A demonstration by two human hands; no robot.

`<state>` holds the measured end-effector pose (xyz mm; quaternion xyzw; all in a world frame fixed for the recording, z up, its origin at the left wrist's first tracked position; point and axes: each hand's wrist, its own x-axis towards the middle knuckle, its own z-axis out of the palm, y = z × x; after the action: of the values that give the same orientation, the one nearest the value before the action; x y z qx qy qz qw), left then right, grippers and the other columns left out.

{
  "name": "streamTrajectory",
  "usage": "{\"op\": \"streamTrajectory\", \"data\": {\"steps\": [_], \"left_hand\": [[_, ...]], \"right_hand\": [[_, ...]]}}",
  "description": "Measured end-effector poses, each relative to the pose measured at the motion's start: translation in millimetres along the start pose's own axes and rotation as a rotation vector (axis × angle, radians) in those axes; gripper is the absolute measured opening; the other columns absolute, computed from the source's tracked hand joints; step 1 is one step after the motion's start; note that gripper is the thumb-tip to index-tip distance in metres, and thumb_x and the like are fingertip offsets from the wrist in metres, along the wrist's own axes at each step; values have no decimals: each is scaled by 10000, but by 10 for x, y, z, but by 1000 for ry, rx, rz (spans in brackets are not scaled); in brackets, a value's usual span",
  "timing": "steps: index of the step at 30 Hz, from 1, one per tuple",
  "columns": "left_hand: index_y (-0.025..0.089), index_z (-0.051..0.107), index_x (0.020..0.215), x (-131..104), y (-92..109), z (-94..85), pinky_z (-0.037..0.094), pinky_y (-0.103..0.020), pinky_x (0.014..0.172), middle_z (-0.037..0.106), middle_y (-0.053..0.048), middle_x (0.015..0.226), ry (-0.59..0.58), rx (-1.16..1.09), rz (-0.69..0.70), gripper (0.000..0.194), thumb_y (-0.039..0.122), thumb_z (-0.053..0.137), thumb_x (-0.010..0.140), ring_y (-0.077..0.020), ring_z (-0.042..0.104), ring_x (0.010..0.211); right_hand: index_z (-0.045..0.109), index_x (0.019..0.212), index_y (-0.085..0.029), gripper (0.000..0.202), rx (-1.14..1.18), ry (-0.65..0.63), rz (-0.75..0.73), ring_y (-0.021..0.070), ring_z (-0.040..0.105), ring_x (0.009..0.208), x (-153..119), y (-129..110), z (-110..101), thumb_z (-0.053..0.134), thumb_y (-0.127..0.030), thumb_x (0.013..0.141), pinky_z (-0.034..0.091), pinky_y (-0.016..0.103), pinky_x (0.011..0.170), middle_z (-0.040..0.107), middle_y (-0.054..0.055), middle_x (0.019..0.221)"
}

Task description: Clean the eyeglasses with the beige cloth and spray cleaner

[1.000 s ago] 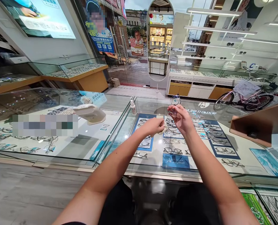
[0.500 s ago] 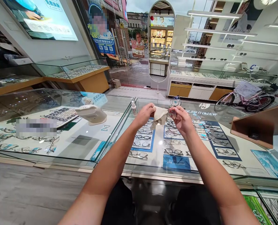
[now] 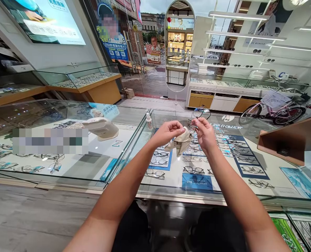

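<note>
One cream cloth [image 3: 181, 142] is pinched in my left hand [image 3: 169, 133], fingers drawn together; my right hand [image 3: 205, 134], fingertips closed, grips thin-rimmed eyeglasses [image 3: 198, 112] above the glass tabletop [image 3: 160, 186].

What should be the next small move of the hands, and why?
Probably the left hand should lift the cloth a little, towards the upper part of the glasses: it pinches the cloth close beside them, but lower, while the right hand holds the glasses up.
</note>
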<state>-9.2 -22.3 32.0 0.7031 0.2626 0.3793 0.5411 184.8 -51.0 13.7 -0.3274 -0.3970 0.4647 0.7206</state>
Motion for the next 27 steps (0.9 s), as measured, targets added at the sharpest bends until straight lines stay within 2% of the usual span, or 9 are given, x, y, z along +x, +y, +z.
{"op": "streamTrajectory", "data": {"steps": [4, 7, 10, 14, 17, 22, 27], "left_hand": [[161, 669, 862, -5, -14, 35, 388, -241, 604, 621, -12, 755, 11, 19, -16, 441, 566, 831, 799, -120, 545, 664], [169, 641, 837, 22, -45, -3, 368, -238, 595, 590, 5, 730, 61, 24, 5, 434, 564, 820, 806, -105, 503, 637], [179, 618, 824, 58, -78, -69, 358, -239, 598, 574, 17, 722, 195, 5, 44, 411, 543, 810, 816, -101, 476, 632], [183, 634, 856, 81, -87, -121, 418, -246, 655, 611, 4, 768, 364, 5, 116, 397, 546, 793, 832, -121, 533, 696], [176, 643, 887, 78, -74, -111, 448, -243, 674, 635, -5, 796, 361, -8, 140, 434, 568, 814, 814, -125, 568, 723], [174, 638, 910, 76, -111, -66, 498, -247, 716, 674, -17, 859, 282, -59, 142, 454, 574, 829, 811, -130, 625, 770], [175, 639, 920, 98, -161, -50, 517, -252, 747, 697, -21, 872, 245, -94, 153, 449, 562, 839, 808, -132, 651, 793]], "right_hand": [[742, 834, -255, 307, -46, -18, -6, 165, 642, 868, -11, 17, 2, 931, -453, 695, 508, 286, 755, 735, 3, 915], [736, 837, -255, 315, -53, -18, -8, 171, 645, 886, -9, 16, -6, 927, -461, 695, 504, 292, 754, 736, 6, 922], [737, 838, -258, 341, -33, -21, 8, 167, 649, 889, -9, 4, -8, 950, -468, 675, 501, 290, 745, 739, 1, 923], [755, 809, -258, 326, -27, -60, 54, 159, 629, 858, -29, -20, 19, 963, -463, 666, 490, 281, 724, 735, -4, 894], [759, 783, -253, 304, -50, -100, 75, 160, 609, 835, -53, -31, 49, 950, -461, 669, 467, 282, 706, 723, -3, 872], [755, 791, -257, 289, -112, -189, 102, 168, 586, 795, -91, -12, 75, 913, -482, 704, 454, 302, 731, 713, -4, 844], [759, 789, -260, 286, -119, -213, 128, 158, 554, 752, -107, 18, 77, 915, -484, 703, 435, 301, 724, 708, -14, 827]]}}
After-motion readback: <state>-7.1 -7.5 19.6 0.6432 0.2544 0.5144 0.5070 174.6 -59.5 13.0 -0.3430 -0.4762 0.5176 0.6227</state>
